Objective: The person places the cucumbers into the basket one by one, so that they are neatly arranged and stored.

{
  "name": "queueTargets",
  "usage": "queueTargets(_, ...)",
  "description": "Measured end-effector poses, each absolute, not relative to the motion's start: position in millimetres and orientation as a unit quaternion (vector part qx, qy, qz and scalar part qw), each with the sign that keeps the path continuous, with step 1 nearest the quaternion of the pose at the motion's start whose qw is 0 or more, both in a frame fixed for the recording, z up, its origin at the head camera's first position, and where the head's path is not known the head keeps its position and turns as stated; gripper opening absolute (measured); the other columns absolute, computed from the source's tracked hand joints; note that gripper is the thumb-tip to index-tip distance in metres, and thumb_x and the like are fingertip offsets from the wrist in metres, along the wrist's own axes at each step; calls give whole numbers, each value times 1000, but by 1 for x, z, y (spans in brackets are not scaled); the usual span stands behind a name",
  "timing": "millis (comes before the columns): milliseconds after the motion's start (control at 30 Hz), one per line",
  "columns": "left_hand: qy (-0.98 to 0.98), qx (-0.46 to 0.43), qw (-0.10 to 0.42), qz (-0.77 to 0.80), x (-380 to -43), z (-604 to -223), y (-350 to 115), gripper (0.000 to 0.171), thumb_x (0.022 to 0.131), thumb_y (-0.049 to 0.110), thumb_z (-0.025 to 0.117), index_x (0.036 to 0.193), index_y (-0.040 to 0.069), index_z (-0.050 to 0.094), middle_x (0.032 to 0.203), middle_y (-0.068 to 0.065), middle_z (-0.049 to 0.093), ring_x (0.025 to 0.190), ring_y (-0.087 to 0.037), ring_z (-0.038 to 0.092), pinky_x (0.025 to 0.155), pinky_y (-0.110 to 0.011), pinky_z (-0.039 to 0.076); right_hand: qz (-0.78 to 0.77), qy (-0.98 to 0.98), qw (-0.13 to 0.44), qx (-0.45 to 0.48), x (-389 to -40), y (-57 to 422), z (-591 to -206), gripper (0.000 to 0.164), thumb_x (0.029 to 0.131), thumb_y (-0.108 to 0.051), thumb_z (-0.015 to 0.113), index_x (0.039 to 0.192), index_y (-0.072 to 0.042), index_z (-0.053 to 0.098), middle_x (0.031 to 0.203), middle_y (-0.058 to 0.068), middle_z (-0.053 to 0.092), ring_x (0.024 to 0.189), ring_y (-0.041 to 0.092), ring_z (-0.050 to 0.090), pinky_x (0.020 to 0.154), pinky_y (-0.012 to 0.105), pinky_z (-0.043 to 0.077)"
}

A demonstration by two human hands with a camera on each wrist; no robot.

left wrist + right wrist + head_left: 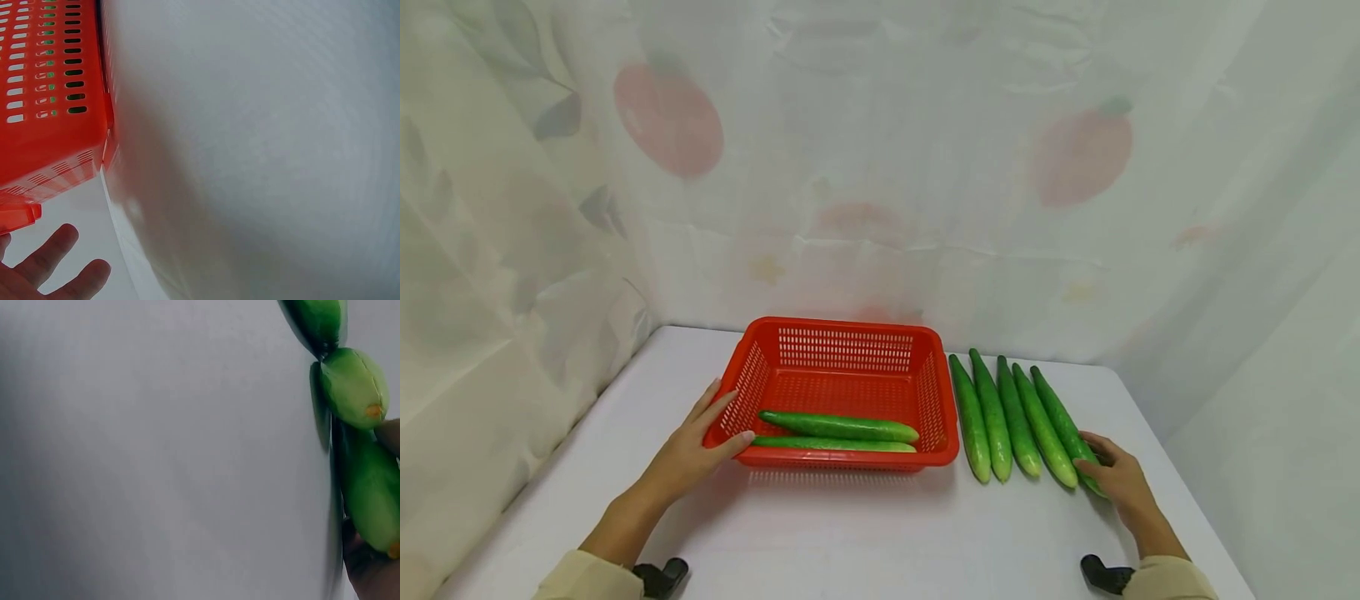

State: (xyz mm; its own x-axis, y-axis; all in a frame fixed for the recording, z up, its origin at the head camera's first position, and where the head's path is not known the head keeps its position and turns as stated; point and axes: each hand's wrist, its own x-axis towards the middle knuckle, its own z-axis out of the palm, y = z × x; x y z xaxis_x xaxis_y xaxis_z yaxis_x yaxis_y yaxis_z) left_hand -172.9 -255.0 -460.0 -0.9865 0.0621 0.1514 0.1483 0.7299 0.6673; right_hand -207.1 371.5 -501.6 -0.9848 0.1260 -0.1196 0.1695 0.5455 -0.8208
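A red plastic basket (850,459) with slotted walls holds two green cucumbers (842,427) lying crosswise near its front. My left hand (688,450) rests at the basket's front left corner, thumb on the front rim and the other fingers spread along the left side. In the left wrist view, straight fingertips (59,247) show below the basket wall. On the right, several cucumbers (988,408) lie side by side, pale ends toward me. My right hand (1118,479) grips the rightmost cucumber (1058,417) near its pale end, thumb on one side and fingers on the other.
The white table (850,533) meets a printed white curtain (850,167) at the back and both sides. The row of cucumbers starts close beside the basket's right wall. Black wrist straps (662,577) sit by both sleeves.
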Motion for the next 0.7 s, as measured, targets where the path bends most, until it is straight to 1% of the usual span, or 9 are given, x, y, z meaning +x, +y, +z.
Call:
queueTargets(100,-928,-56,59,-364,-173,-461,-255,79,89,50,64,151,13,33,161,-2,7,134,-48,26,92,-72,31,-458,883,14,101,-206,367,-501,63,90,-16,68,143,3,39,141,34,37,131,50,30,106,59,23)
queueTargets(300,-927,-57,58,-367,-174,-461,-255,79,89,50,65,151,13,33,161,-2,6,135,-48,25,92,-72,30,-465,875,9,137,-204,362,-498,64,92,-17,65,145,3,36,143,34,34,133,49,27,105,57,25)
queueTargets(433,-927,-56,56,-366,-174,-461,-255,80,89,51,65,152,14,33,161,-2,6,135,-48,25,92,-73,29,-471,868,-1,155,-203,362,-498,66,92,-19,65,146,3,34,144,33,33,133,49,26,105,57,26)
queueTargets(633,-929,-56,58,-361,-174,-461,-256,80,88,51,64,151,14,33,161,-3,7,134,-48,25,92,-72,30,-474,863,-16,175,-203,364,-495,66,91,-20,67,145,3,37,145,30,34,134,48,26,106,56,26)
queueTargets(700,-930,-55,58,-360,-174,-461,-256,79,88,52,64,151,14,34,160,-4,7,134,-48,26,91,-72,30,-477,861,-22,176,-203,364,-492,65,91,-20,67,145,3,38,145,30,34,133,47,28,105,56,27)
